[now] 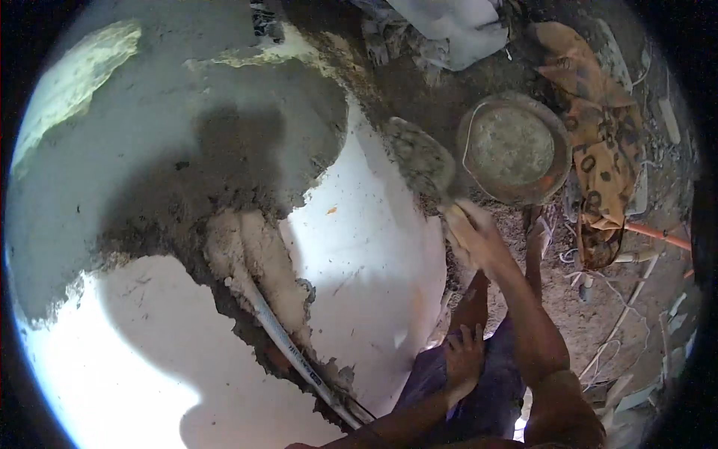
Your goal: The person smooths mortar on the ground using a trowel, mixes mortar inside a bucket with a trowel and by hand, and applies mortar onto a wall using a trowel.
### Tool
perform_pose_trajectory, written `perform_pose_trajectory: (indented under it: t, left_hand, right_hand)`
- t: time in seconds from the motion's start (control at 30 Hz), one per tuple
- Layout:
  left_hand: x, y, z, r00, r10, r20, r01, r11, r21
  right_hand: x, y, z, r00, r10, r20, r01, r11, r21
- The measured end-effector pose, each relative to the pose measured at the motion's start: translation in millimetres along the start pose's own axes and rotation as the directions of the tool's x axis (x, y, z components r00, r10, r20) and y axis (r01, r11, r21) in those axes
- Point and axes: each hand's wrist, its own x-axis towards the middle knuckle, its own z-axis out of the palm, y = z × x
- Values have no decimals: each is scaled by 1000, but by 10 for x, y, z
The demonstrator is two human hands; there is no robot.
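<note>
My right hand [479, 236] is closed around the handle of a trowel [421, 156]. The trowel's broad grey blade, smeared with what looks like mortar, is between the wall and the bucket. To its right stands a round bucket [516, 196] with a thin wire handle, holding wet grey mortar [512, 146]. My left hand [465, 361] lies on my thigh, fingers spread, holding nothing. Before me, the white wall [366, 262] carries a wide grey layer of mortar [164, 135] with ragged edges. A pale pipe [288, 340] runs along a rough channel cut in the wall.
A stained orange-brown patterned sack [598, 142] lies right of the bucket. Whitish crumpled sheeting [456, 30] is at the top. An orange pipe [658, 235], loose white cords [624, 307] and rubble lie on the dirt floor at right. My shadow falls across the wall.
</note>
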Motion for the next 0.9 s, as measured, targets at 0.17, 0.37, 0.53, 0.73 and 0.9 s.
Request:
perform_pose_trajectory:
  t: [0.17,0.37,0.53,0.73,0.9]
  left_hand:
    - [56,19,-95,996,-46,-76,46,999,-5]
    - [32,92,-11,995,8,-97,-9,1000,-8]
    - [97,46,-54,997,-80,-7,79,996,-48]
    - [56,85,-29,1000,-5,-28,4,999,-39]
    - [73,10,-51,999,-26,31,27,998,-57]
  right_hand:
    - [-854,-339,-213,970,-20,-242,13,999,-32]
    - [-1057,-152,-913,816,-265,-513,82,933,-351]
    - [-755,62,-949,695,-498,-519,-94,652,-752]
    - [-447,518,-1102,587,-665,-462,-252,393,-885]
    - [-389,785,-974,437,-814,-383,-163,347,-924]
